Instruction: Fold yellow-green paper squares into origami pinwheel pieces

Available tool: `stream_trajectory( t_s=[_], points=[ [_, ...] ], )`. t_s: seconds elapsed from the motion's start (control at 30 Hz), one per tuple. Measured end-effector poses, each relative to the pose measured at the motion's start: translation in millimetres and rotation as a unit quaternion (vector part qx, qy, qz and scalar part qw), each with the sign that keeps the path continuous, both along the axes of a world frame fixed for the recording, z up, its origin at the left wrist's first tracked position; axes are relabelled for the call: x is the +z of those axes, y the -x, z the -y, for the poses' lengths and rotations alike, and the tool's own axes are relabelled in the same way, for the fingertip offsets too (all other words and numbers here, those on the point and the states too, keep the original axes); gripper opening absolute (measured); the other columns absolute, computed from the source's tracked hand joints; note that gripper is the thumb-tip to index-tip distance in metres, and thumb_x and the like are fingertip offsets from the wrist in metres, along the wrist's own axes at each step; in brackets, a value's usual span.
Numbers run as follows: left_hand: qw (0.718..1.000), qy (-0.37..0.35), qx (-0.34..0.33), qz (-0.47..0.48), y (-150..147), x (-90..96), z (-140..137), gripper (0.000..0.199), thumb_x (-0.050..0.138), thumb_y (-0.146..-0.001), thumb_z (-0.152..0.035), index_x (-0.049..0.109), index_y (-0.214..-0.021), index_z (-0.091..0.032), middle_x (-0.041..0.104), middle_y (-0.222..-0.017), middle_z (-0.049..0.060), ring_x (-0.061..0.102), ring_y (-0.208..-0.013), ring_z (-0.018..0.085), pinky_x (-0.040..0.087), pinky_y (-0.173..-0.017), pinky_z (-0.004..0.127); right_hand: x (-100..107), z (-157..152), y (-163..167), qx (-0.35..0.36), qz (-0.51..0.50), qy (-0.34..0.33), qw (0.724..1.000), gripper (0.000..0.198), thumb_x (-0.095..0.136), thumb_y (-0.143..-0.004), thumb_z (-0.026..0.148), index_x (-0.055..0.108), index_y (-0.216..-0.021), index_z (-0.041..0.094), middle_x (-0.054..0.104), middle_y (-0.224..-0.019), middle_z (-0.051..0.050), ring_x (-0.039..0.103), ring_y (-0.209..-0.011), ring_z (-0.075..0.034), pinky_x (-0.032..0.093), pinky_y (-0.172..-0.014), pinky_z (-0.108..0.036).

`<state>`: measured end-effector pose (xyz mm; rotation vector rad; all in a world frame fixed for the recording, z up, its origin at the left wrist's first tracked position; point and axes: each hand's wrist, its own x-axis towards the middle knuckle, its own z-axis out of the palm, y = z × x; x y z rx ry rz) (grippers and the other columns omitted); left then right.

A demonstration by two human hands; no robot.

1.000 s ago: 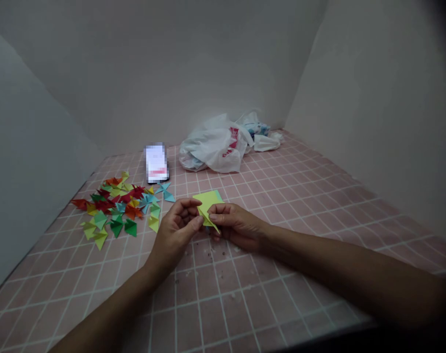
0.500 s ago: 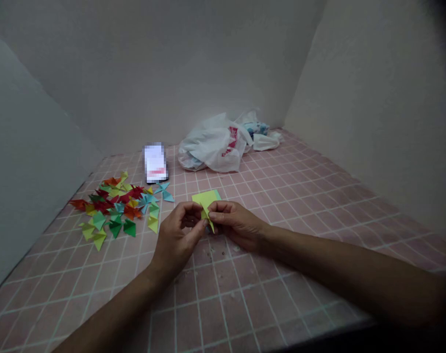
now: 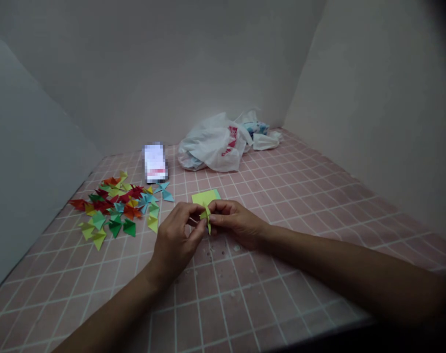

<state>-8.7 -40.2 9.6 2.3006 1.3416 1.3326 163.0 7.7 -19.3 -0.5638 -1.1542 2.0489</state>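
Between the fingertips of both hands is a small folded yellow paper piece, with one narrow point hanging down. My left hand pinches it from the left, thumb against forefinger. From the right, my right hand pinches it too. Part of the folded paper is hidden behind the fingers. Just beyond the hands lies a stack of square paper sheets, yellow on top with a green edge at the right.
A heap of folded origami paper pieces in several colours lies at left. Behind it is a phone with a lit, blurred screen. A white plastic bag sits by the back wall. Pink tiles with pale lines cover the surface; walls enclose it.
The folded yellow paper has turned slightly, so its lower point now hangs more straight down. My left fingers have shifted a little; both hands keep nearly the same place.
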Motion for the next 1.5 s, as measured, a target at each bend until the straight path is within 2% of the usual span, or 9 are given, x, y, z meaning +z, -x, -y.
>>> stream_trajectory(
  t_s=[0.17, 0.4, 0.53, 0.67, 0.8, 0.97, 1.13, 1.37, 1.5],
  points=[
    [0.998, -0.048, -0.002, -0.043, 0.8, 2.3, 0.2, 0.012, 0.063, -0.087, -0.007, 0.063, -0.097, -0.013, 0.066, -0.084, 0.004, 0.064, -0.072, 0.014, 0.055, -0.068, 0.025, -4.5, 0.7, -0.2, -0.024, 0.008, -0.032, 0.999, 0.022, 0.081, -0.076, 0.029, 0.065, -0.084, 0.016, 0.06, -0.069, 0.005, 0.054, -0.059, -0.007, 0.041, -0.062, -0.023],
    [0.996, -0.057, 0.022, -0.061, 1.3, -1.9, 2.2, 0.008, 0.06, -0.091, -0.01, 0.064, -0.096, -0.014, 0.07, -0.082, 0.005, 0.068, -0.071, 0.015, 0.054, -0.067, 0.026, -3.2, 1.1, 0.5, -0.035, 0.02, -0.034, 0.999, 0.025, 0.084, -0.073, 0.032, 0.065, -0.082, 0.017, 0.059, -0.069, 0.005, 0.052, -0.059, -0.008, 0.041, -0.061, -0.023],
    [0.998, 0.015, 0.048, 0.039, 0.5, -5.8, 3.0, 0.009, 0.061, -0.089, -0.011, 0.062, -0.095, -0.017, 0.07, -0.082, 0.001, 0.069, -0.069, 0.014, 0.054, -0.065, 0.025, -1.8, 1.7, 0.2, -0.017, 0.027, -0.032, 0.999, 0.025, 0.083, -0.074, 0.034, 0.067, -0.082, 0.016, 0.06, -0.069, 0.003, 0.052, -0.059, -0.008, 0.04, -0.061, -0.023],
    [0.981, 0.107, 0.04, 0.155, 0.3, -6.3, 3.4, 0.007, 0.058, -0.089, -0.015, 0.063, -0.09, -0.02, 0.065, -0.074, -0.002, 0.067, -0.065, 0.013, 0.053, -0.063, 0.025, -1.3, 1.6, 0.3, -0.019, 0.021, -0.017, 0.999, 0.028, 0.083, -0.073, 0.035, 0.065, -0.084, 0.017, 0.062, -0.073, 0.003, 0.053, -0.06, -0.009, 0.041, -0.061, -0.024],
    [0.977, 0.145, 0.033, 0.151, 0.6, -3.3, 3.6, 0.011, 0.058, -0.089, -0.017, 0.068, -0.087, -0.02, 0.066, -0.077, 0.0, 0.065, -0.067, 0.014, 0.051, -0.063, 0.027, -1.3, 1.6, 1.3, -0.032, 0.028, -0.048, 0.998, 0.027, 0.082, -0.074, 0.035, 0.063, -0.082, 0.018, 0.059, -0.069, 0.004, 0.052, -0.059, -0.009, 0.04, -0.06, -0.024],
    [0.966, 0.183, 0.012, 0.181, -1.6, -1.5, 2.7, 0.01, 0.068, -0.087, -0.027, 0.068, -0.092, -0.019, 0.067, -0.087, 0.003, 0.066, -0.077, 0.016, 0.054, -0.069, 0.028, -1.1, 1.1, 2.0, -0.065, 0.049, -0.109, 0.991, 0.021, 0.076, -0.078, 0.034, 0.062, -0.079, 0.019, 0.055, -0.069, 0.004, 0.048, -0.061, -0.01, 0.039, -0.06, -0.025],
    [0.969, 0.165, -0.006, 0.182, -3.6, -4.7, 0.0, 0.004, 0.07, -0.084, -0.02, 0.066, -0.084, -0.019, 0.063, -0.089, 0.002, 0.063, -0.079, 0.014, 0.054, -0.067, 0.025, 0.9, 1.0, 0.4, -0.092, 0.103, -0.195, 0.971, 0.015, 0.07, -0.081, 0.029, 0.062, -0.076, 0.018, 0.052, -0.068, 0.004, 0.044, -0.063, -0.011, 0.035, -0.061, -0.026],
    [0.977, 0.146, -0.019, 0.156, -4.1, -7.8, 1.7, 0.008, 0.067, -0.086, -0.016, 0.062, -0.081, -0.02, 0.061, -0.09, 0.003, 0.061, -0.081, 0.015, 0.054, -0.064, 0.024, 1.5, 2.8, -1.3, -0.12, 0.15, -0.292, 0.937, 0.007, 0.062, -0.084, 0.024, 0.063, -0.079, 0.019, 0.059, -0.074, 0.001, 0.051, -0.07, -0.014, 0.04, -0.068, -0.029],
    [0.992, 0.077, 0.003, 0.105, -3.9, -4.6, 3.1, 0.01, 0.067, -0.085, -0.013, 0.062, -0.08, -0.02, 0.061, -0.095, 0.004, 0.062, -0.091, 0.017, 0.053, -0.078, 0.031, 0.7, 3.8, -1.2, -0.138, 0.159, -0.289, 0.934, 0.011, 0.062, -0.086, 0.025, 0.06, -0.077, 0.019, 0.057, -0.073, 0.001, 0.05, -0.069, -0.013, 0.039, -0.066, -0.028]
  ],
)
